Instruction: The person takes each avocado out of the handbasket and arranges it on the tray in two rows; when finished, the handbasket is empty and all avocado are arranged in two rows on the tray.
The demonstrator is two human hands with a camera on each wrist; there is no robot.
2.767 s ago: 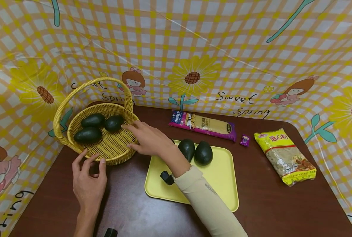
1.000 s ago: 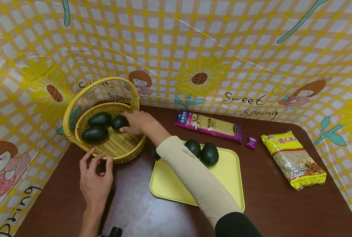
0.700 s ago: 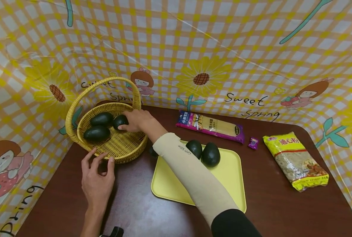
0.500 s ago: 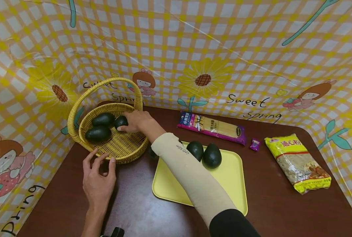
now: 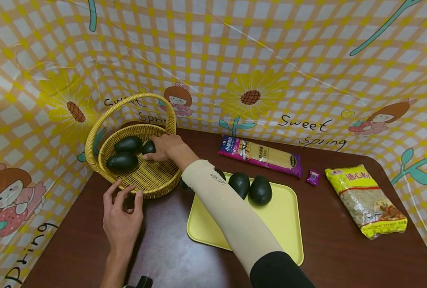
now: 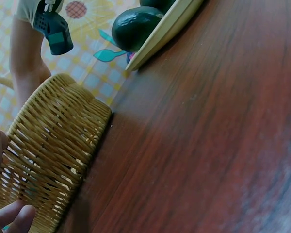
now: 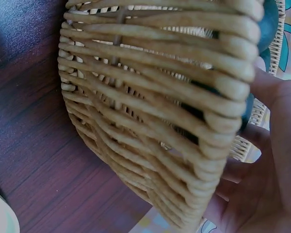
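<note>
Three dark green avocados lie in the yellow wicker basket (image 5: 156,192): a front-left avocado (image 5: 122,161), a back avocado (image 5: 128,143) and a right avocado (image 5: 149,147). My right hand (image 5: 166,149) reaches over the basket's right rim and grips that right avocado, thumb on the near side, fingers largely hidden behind it. In the right wrist view the basket wall (image 7: 150,97) covers part of the hand and the fruit. My left hand (image 5: 122,216) is at the basket's front, relaxed fingertips right at the rim and against the outer wall (image 6: 53,141) in the left wrist view.
A yellow tray (image 5: 271,236) holds more avocados (image 5: 260,191), partly covered by my right sleeve (image 5: 224,208). Behind it lie a purple pack of noodles (image 5: 260,156) and a small purple packet (image 5: 312,177). A yellow pasta bag (image 5: 366,202) lies at the right.
My right hand has moved from the right avocado's edge to a grip around it, turning its wrist. The left hand keeps its place at the basket. The head view has shifted slightly.
</note>
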